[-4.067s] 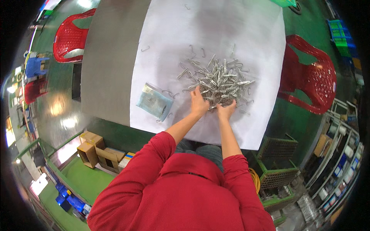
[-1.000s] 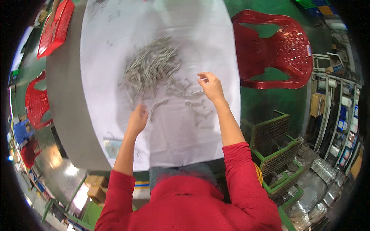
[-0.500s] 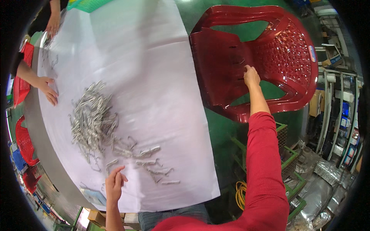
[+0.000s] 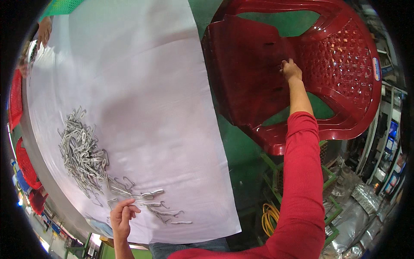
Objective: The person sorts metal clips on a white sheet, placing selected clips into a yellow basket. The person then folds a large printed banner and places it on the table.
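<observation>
My left hand (image 4: 121, 218) rests on the white sheet (image 4: 142, 95) near its front edge, fingers loosely curled, beside a few scattered metal hooks (image 4: 157, 210). A heap of grey metal hooks (image 4: 82, 151) lies just beyond it, to the left. My right hand (image 4: 291, 69) reaches far out to the right in a red sleeve. Its fingers are closed at the seat of a dark red plastic chair (image 4: 293, 73), where the seat meets the back. Nothing else shows in that hand.
The white sheet covers a long table with a grey edge (image 4: 41, 172). Another person's hand (image 4: 43, 30) works at the far left corner. A green metal frame (image 4: 302, 181) and a yellow coiled cable (image 4: 269, 218) stand under the chair. More red chairs (image 4: 23, 166) stand at the left.
My view has swung further right. My right hand left the sheet and reached the red chair's seat. My left hand stayed by the scattered hooks at the front edge.
</observation>
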`<state>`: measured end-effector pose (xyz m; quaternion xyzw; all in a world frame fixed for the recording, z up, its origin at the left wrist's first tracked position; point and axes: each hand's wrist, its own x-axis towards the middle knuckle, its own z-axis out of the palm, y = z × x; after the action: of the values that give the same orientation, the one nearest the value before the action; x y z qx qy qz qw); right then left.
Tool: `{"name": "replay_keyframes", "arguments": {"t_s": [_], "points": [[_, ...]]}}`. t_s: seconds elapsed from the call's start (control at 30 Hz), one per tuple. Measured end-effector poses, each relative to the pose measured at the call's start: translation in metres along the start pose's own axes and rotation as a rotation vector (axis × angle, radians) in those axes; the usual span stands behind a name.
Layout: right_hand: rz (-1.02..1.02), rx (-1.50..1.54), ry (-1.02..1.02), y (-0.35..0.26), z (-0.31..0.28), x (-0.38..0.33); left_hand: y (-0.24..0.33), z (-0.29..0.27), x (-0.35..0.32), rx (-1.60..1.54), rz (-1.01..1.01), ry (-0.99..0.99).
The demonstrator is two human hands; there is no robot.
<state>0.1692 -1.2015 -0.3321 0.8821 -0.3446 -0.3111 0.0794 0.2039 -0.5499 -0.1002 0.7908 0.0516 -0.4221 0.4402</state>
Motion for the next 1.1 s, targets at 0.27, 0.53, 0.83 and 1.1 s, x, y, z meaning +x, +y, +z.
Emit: {"name": "replay_keyframes", "arguments": {"t_s": [0.27,0.53,0.83,1.1], "points": [[0.034,0.334,0.182,-0.029,-0.023,-0.062,-0.007,-0.005,-0.021,-0.101,0.051,0.104],[-0.698,1.045,0.327,-0.161,-0.155,-0.308,-0.007,-0.034,-0.061,-0.018,0.068,0.225],[-0.59,0.839,0.222,-0.33,-0.131,-0.423,-0.066,-0.044,0.01,0.399,0.514,0.591],[-0.482,0.708,0.335,-0.386,-0.142,-0.446,-0.035,-0.049,0.051,0.584,0.58,0.571]]}}
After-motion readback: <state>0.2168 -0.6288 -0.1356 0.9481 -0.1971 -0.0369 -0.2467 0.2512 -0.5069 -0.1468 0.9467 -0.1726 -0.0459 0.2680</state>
